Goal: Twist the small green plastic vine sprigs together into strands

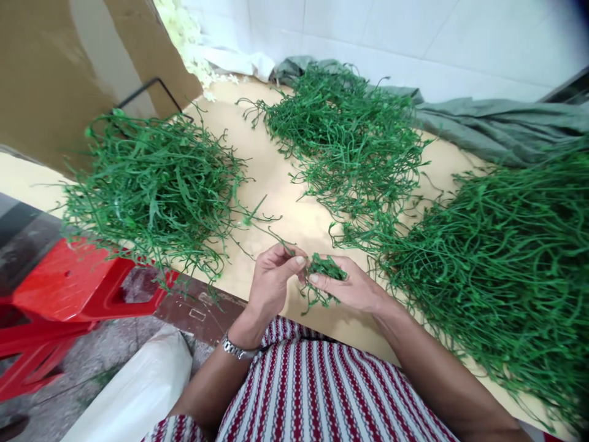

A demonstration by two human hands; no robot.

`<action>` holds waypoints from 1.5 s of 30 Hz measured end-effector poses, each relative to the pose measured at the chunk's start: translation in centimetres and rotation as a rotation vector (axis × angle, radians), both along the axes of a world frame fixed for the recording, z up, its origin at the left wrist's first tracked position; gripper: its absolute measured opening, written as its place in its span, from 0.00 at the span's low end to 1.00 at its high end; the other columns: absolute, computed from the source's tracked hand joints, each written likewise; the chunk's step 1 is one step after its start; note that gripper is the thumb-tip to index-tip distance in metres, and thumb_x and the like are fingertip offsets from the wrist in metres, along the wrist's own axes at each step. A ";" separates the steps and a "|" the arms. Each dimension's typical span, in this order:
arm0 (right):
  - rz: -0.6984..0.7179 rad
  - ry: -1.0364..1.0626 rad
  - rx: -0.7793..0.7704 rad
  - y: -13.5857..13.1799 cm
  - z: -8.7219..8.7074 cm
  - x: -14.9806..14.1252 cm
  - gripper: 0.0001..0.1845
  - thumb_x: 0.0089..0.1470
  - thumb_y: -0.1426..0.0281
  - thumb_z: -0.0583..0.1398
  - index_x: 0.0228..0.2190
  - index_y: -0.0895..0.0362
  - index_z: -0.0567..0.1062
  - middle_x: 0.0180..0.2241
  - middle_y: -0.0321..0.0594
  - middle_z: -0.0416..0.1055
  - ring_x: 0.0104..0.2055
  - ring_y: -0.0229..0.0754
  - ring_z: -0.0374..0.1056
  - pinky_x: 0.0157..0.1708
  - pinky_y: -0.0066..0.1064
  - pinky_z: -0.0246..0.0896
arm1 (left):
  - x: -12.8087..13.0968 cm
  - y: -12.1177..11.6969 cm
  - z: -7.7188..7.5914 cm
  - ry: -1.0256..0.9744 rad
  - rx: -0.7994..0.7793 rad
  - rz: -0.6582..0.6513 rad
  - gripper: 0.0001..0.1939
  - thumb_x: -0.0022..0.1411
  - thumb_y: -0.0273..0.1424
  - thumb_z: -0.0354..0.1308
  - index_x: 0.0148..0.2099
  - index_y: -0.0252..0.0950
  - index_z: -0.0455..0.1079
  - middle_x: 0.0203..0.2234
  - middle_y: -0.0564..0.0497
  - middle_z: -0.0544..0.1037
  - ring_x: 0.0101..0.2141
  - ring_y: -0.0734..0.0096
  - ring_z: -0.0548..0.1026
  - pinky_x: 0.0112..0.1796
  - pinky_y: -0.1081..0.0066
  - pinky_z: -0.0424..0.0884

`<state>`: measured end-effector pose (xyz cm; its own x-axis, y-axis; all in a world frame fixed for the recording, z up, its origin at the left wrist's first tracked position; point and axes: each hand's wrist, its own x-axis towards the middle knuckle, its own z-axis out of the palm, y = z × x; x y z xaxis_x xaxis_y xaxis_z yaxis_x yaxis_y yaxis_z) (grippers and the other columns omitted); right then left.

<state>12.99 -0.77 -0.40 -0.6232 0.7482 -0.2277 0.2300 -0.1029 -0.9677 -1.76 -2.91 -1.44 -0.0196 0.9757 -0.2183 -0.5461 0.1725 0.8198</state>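
Note:
My right hand (354, 287) is closed round a small bunch of thin green stems (326, 269), with some ends hanging below the fingers. Close beside it on the left, my left hand (275, 277) pinches a single green stem (280, 240) between thumb and forefinger, just in front of the bunch. That stem trails away to the upper left over the table. A loose heap of similar stems (156, 190) lies to the left. Another heap (345, 135) lies at the back centre, running into a large dense pile (501, 264) on the right.
The pale tabletop (262, 178) carries the heaps. At back left stands a cardboard box (55, 67) near a black wire frame (159, 83) and pale yellow pieces (184, 37). Grey-green cloth (497, 126) lines the wall. Red stools (69, 276) and a white sack (142, 387) stand lower left.

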 end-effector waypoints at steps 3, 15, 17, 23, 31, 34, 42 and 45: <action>-0.044 0.042 -0.014 -0.2 -0.6 0.0 0.14 0.51 0.61 0.57 0.29 0.60 0.69 0.25 0.34 0.62 0.27 0.35 0.58 0.28 0.26 0.56 | 0.0 0.0 0.2 -0.127 -0.062 -0.022 0.05 0.46 0.25 0.62 0.26 0.31 0.68 0.20 0.52 0.73 0.19 0.79 0.67 0.21 0.79 0.63; 0.087 0.121 0.043 0.0 -1.0 0.4 0.07 0.51 0.69 0.56 0.32 0.60 0.71 0.24 0.34 0.60 0.25 0.32 0.55 0.25 0.25 0.53 | 0.4 0.2 0.9 -0.222 -0.190 -0.128 0.10 0.43 0.27 0.65 0.25 0.31 0.65 0.14 0.55 0.67 0.17 0.82 0.60 0.19 0.79 0.52; 0.119 0.079 0.085 0.1 -0.9 0.6 0.08 0.51 0.68 0.56 0.31 0.60 0.70 0.24 0.34 0.60 0.26 0.33 0.56 0.26 0.25 0.54 | 0.5 0.3 0.9 -0.198 -0.181 -0.139 0.10 0.43 0.28 0.65 0.24 0.31 0.65 0.13 0.55 0.66 0.16 0.83 0.59 0.19 0.78 0.51; 0.318 0.165 0.210 0.7 0.7 1.8 0.13 0.52 0.63 0.56 0.22 0.58 0.68 0.23 0.36 0.63 0.26 0.37 0.59 0.28 0.29 0.56 | -0.3 1.2 0.8 -0.247 -0.097 -0.138 0.09 0.46 0.28 0.63 0.26 0.33 0.63 0.10 0.60 0.58 0.14 0.83 0.54 0.19 0.76 0.48; -0.138 0.065 0.117 1.1 0.9 1.5 0.13 0.55 0.60 0.54 0.28 0.58 0.66 0.25 0.37 0.64 0.25 0.35 0.62 0.28 0.29 0.59 | -0.5 2.0 1.6 -0.101 0.074 0.006 0.09 0.48 0.29 0.61 0.27 0.34 0.63 0.13 0.59 0.61 0.16 0.81 0.58 0.21 0.76 0.52; -0.230 0.078 0.085 0.2 -0.3 0.0 0.14 0.55 0.59 0.53 0.32 0.57 0.66 0.21 0.32 0.58 0.21 0.32 0.55 0.22 0.26 0.54 | 0.2 2.0 1.5 -0.078 0.109 0.062 0.09 0.49 0.30 0.61 0.27 0.34 0.63 0.15 0.59 0.61 0.17 0.80 0.59 0.22 0.75 0.54; -0.315 0.181 -0.013 -0.5 -1.1 -1.5 0.23 0.44 0.63 0.64 0.42 0.57 0.66 0.23 0.29 0.56 0.22 0.31 0.52 0.21 0.24 0.51 | 1.2 2.5 1.0 -0.063 0.148 0.266 0.07 0.51 0.28 0.60 0.28 0.35 0.63 0.17 0.58 0.62 0.20 0.80 0.61 0.27 0.74 0.62; -0.397 0.141 0.055 -0.4 -1.6 -2.1 0.22 0.44 0.65 0.64 0.42 0.55 0.66 0.24 0.30 0.58 0.24 0.32 0.54 0.23 0.24 0.54 | 1.7 2.4 1.4 -0.076 0.143 0.275 0.07 0.51 0.28 0.60 0.28 0.36 0.62 0.18 0.58 0.64 0.21 0.79 0.64 0.29 0.74 0.64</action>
